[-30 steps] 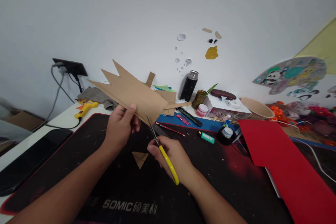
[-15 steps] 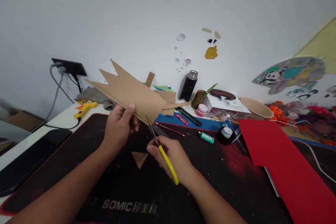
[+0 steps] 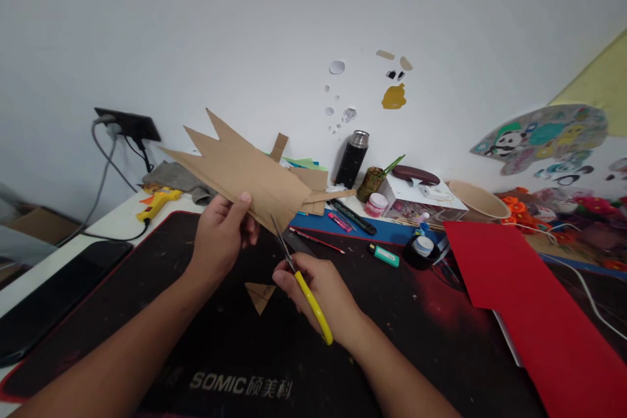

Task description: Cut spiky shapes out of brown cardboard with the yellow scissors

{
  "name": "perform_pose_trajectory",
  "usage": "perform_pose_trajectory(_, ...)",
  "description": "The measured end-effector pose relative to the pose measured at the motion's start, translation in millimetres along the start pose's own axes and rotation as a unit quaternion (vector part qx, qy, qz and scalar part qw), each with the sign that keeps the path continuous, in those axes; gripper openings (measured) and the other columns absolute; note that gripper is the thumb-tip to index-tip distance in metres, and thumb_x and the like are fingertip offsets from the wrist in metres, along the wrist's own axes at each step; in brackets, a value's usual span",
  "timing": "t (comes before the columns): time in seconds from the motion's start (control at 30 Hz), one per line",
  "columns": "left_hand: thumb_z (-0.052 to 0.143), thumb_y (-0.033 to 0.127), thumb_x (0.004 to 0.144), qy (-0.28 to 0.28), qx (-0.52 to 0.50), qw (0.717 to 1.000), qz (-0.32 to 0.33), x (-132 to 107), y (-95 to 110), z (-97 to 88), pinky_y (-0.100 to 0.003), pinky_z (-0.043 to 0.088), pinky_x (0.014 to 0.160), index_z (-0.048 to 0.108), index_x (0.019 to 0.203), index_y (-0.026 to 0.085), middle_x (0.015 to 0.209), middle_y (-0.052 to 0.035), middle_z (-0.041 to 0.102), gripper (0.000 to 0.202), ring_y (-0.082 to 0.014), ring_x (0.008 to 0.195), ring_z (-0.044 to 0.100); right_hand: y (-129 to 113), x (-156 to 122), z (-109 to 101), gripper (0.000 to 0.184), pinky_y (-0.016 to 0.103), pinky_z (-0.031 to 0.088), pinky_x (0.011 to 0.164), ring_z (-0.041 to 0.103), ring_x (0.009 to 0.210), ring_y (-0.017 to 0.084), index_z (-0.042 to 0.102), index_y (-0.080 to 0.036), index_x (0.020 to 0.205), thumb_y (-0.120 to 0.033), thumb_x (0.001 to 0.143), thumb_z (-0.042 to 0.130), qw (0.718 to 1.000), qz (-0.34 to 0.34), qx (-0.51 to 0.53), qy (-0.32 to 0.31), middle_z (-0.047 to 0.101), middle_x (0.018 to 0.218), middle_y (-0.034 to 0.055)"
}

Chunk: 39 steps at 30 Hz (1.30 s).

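A brown piece of cardboard (image 3: 245, 173) with pointed tips at its upper left is pinched along its lower edge by my left hand (image 3: 223, 228), thumb on top. My right hand (image 3: 318, 284) is closed round the yellow handles of a pair of scissors (image 3: 313, 307). The scissor blades meet the cardboard's lower right edge, one blade showing over its face. Below the hands, a small cardboard triangle (image 3: 260, 296) lies on the black desk mat (image 3: 235, 346).
At left are a yellow glue gun (image 3: 159, 202) and a black phone (image 3: 63, 297). Behind stand a black flask (image 3: 353, 160), a pink-and-white jar (image 3: 376, 204) and a box cutter (image 3: 355, 217). A green-capped lighter-like item (image 3: 385, 255) and red sheet (image 3: 529, 294) lie right.
Almost nothing differs. Both hands, the cardboard and the scissors hold nearly the same positions, with only a very slight shift of the view.
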<state>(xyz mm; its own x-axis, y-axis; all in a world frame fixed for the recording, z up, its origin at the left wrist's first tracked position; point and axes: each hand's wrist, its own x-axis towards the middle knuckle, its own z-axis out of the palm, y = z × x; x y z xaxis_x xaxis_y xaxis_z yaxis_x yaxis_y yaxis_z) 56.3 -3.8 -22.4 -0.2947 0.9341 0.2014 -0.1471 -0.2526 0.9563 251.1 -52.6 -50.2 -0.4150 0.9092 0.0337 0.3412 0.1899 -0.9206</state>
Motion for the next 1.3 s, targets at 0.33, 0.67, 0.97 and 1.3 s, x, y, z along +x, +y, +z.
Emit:
perform_pose_trajectory(0.33,0.068,0.034,0.101,0.007,-0.008,1.000,-0.005,0.4,-0.9,-0.3,-0.022,0.036,0.037,0.053,0.080,0.024,0.052,0.0078,0.053,0.028,-0.0115,0.037,0.050,2.6,1.3,0.9,0.036,0.023,0.039,0.056,0.054,0.058,0.012,0.076,-0.019,0.098,-0.054,0.102,0.070,1.000,0.000,0.008,-0.001,0.062,0.072,-0.0018)
perform_pose_trajectory(0.67,0.067,0.035,0.102,0.007,0.006,1.000,0.013,-0.5,-1.9,-1.2,-0.022,0.036,0.036,0.052,0.078,0.025,0.051,0.0071,0.053,0.031,-0.0116,0.037,0.050,0.9,-0.1,0.1,0.034,0.024,0.040,0.059,0.055,0.062,0.014,0.077,-0.019,0.097,-0.052,0.102,0.069,1.000,-0.025,-0.001,0.005,0.064,0.072,-0.0012)
perform_pose_trajectory(0.97,0.067,0.036,0.102,0.010,0.012,1.000,0.012,0.1,-2.7,-1.1,-0.023,0.034,0.034,0.052,0.078,0.025,0.050,0.0071,0.053,0.030,-0.0125,0.035,0.050,3.0,0.6,1.5,0.034,0.024,0.037,0.056,0.052,0.057,0.012,0.075,-0.019,0.093,-0.051,0.101,0.070,1.000,-0.013,-0.004,0.007,0.060,0.068,-0.0025)
perform_pose_trajectory(1.3,0.067,0.035,0.101,0.010,0.007,1.000,0.003,-0.4,-4.6,0.2,-0.023,0.033,0.035,0.051,0.076,0.025,0.050,0.0069,0.051,0.031,-0.0125,0.036,0.049,-0.2,1.4,-0.6,0.030,0.024,0.037,0.060,0.053,0.064,0.014,0.072,-0.018,0.084,-0.044,0.099,0.067,0.998,-0.033,-0.047,0.025,0.061,0.069,-0.0017)
